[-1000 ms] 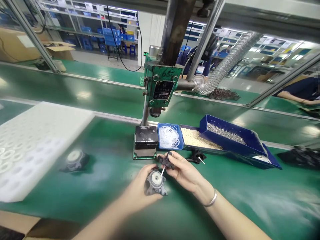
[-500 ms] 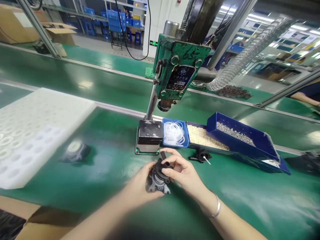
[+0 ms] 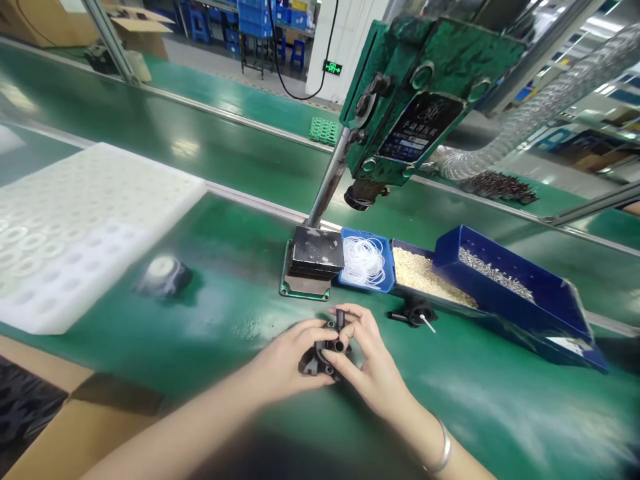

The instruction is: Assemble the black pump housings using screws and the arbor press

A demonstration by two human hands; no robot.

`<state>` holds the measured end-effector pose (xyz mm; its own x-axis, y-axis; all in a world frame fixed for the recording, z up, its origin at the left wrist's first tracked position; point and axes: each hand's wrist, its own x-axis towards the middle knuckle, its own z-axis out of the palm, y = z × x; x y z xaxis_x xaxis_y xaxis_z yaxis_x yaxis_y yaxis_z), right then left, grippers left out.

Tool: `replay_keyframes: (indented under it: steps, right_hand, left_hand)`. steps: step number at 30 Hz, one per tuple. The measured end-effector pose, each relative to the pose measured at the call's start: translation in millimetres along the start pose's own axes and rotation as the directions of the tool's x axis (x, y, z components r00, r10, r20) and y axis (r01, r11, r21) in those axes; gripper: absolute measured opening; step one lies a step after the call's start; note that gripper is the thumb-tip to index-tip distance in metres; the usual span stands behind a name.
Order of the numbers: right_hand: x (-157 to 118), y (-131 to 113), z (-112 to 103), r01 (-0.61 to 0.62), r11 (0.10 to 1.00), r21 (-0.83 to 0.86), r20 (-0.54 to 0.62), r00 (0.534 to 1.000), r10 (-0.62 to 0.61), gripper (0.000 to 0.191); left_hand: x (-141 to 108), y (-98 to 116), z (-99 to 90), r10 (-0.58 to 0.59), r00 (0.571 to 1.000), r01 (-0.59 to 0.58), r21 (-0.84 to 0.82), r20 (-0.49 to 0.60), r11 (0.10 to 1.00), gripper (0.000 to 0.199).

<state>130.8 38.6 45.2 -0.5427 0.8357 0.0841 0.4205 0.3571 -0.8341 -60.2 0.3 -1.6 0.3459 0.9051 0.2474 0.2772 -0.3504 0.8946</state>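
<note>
A black part with a short upright tube (image 3: pixel 339 345) sits between my two hands, over the green table in front of the press base. My left hand (image 3: pixel 295 355) is wrapped round its left side, thumb below and fingers on top. On its right side, my right hand (image 3: pixel 367 353) grips it with thumb and fingers near the tube. The fingers hide much of the part. Another black part (image 3: pixel 419 313) with a white stick on it lies to the right, below the bins. At the left, a grey part with a white round top (image 3: pixel 163 268) stands on the table.
The green press head (image 3: pixel 415 100) hangs above its black block (image 3: pixel 317 250). Right of the block are a blue tray of white rings (image 3: pixel 365 261), a bin of cream pieces (image 3: pixel 425 277) and a blue bin of screws (image 3: pixel 495 273). A white foam board (image 3: pixel 100 220) lies left, a cardboard box (image 3: pixel 85 433) lower left.
The left fingers have come over the top of the black part, and its lower grey body is now more covered. The camera view has shifted, and the press head appears larger.
</note>
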Motion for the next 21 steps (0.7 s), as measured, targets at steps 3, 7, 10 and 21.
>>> replay_keyframes:
  steps: [3,7,10,21]
  right_hand:
    - [-0.4,-1.3,-0.3,-0.006,1.000,-0.006,0.032,0.999,0.006,0.020]
    - [-0.5,-2.8,-1.2,0.003,1.000,-0.002,0.041,0.999,-0.002,0.023]
    - [-0.1,-1.8,-0.5,0.027,1.000,-0.010,0.037,0.999,-0.027,0.022]
    - [-1.4,1.7,5.0,0.090,0.995,-0.041,-0.049,0.995,-0.092,0.026]
  left_hand:
    - [0.2,-3.5,0.5,0.018,1.000,-0.018,0.009,0.001,1.000,0.065]
    - [0.9,-6.9,1.1,0.016,1.000,-0.016,0.000,0.009,1.000,0.064]
    - [1.3,-6.1,0.7,0.014,1.000,-0.015,0.010,0.016,1.000,0.065]
    - [1.3,-0.8,0.0,0.030,0.999,-0.029,0.047,-0.028,0.998,0.064]
